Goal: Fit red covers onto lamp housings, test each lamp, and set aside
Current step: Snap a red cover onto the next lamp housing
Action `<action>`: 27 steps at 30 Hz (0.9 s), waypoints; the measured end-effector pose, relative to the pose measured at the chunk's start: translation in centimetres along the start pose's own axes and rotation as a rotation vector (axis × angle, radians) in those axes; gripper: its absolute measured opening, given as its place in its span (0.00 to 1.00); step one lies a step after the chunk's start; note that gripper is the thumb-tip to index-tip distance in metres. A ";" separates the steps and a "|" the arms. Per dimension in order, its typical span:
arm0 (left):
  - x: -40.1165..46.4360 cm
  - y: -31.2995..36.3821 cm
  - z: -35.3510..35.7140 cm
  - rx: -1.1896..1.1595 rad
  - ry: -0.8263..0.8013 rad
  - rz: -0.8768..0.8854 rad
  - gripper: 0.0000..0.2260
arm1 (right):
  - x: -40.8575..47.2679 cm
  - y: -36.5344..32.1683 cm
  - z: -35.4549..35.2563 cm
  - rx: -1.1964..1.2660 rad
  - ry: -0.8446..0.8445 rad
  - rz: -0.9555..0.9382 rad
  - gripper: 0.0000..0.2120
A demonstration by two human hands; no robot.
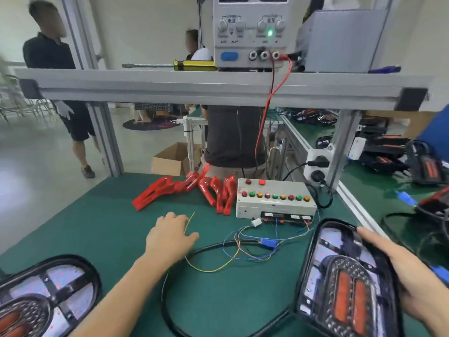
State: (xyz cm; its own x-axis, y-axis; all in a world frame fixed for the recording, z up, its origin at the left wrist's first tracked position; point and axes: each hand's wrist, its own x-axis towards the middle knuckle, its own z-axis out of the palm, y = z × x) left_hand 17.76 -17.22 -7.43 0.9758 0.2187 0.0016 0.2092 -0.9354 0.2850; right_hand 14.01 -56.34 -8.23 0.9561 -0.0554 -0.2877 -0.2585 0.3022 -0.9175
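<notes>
- Nearest, the right hand [398, 271] grips the right edge of a lamp housing [345, 283], fingers curled round its rim; the housing has no red cover on it.
- A second housing [46, 295] lies at the near left, also uncovered, with nothing holding it.
- The left hand [170, 237] reaches forward over the green mat [109, 227], fingers loosely bent and holding nothing, a thin yellow wire [189, 222] just beside them.
- Between the hands, a black cable [211, 246] loops across the mat with loose coloured leads and a blue plug [268, 242]; these lie in the way of the reach and could snag.
- Farther on, the red covers [192, 190] sit in a heap, beside the test box [274, 198] with its row of buttons.
- By my reading, the task is early for these two: fitting, testing and setting aside all remain.
- Beyond, a power supply [250, 32] and a screwdriver [170, 65] rest on the upper shelf.
</notes>
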 end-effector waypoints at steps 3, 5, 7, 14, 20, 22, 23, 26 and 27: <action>0.3 -1.2 1.5 -0.017 -0.114 0.012 0.09 | -0.4 -1.1 2.7 -0.073 -0.004 0.073 0.18; 0.3 -1.5 1.7 0.009 -0.137 0.008 0.06 | 0.2 -0.8 2.5 -0.054 0.020 0.065 0.17; 0.2 -1.3 1.2 0.081 -0.148 0.008 0.04 | 0.3 -0.7 2.1 -0.029 0.046 0.086 0.16; -0.9 -1.7 -1.2 -0.041 -0.105 0.102 0.06 | 1.1 -0.6 1.6 -0.015 0.046 0.113 0.16; -2.3 -3.9 -7.3 -0.725 -0.304 0.112 0.04 | 1.6 -1.0 1.0 -0.084 0.058 0.165 0.20; -2.6 -4.7 -9.2 -0.697 -0.372 0.105 0.19 | 1.8 -1.1 1.0 -0.094 0.051 0.169 0.22; -2.7 -5.0 -9.8 -0.700 -0.359 0.079 0.24 | 1.9 -1.1 1.0 -0.098 0.053 0.168 0.22; -2.9 -6.1 -10.5 -0.750 -0.286 -0.031 0.17 | 2.1 -1.1 1.0 -0.082 0.043 0.153 0.20; -2.6 -6.5 -10.4 -0.762 -0.260 -0.058 0.10 | 2.2 -1.2 1.0 -0.075 0.041 0.144 0.19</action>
State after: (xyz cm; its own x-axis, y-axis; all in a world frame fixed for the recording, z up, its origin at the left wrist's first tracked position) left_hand 13.16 -8.82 0.73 0.9679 0.1012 -0.2298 0.2505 -0.4573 0.8533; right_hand 16.52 -55.89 -7.51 0.9026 -0.0559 -0.4269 -0.4031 0.2383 -0.8836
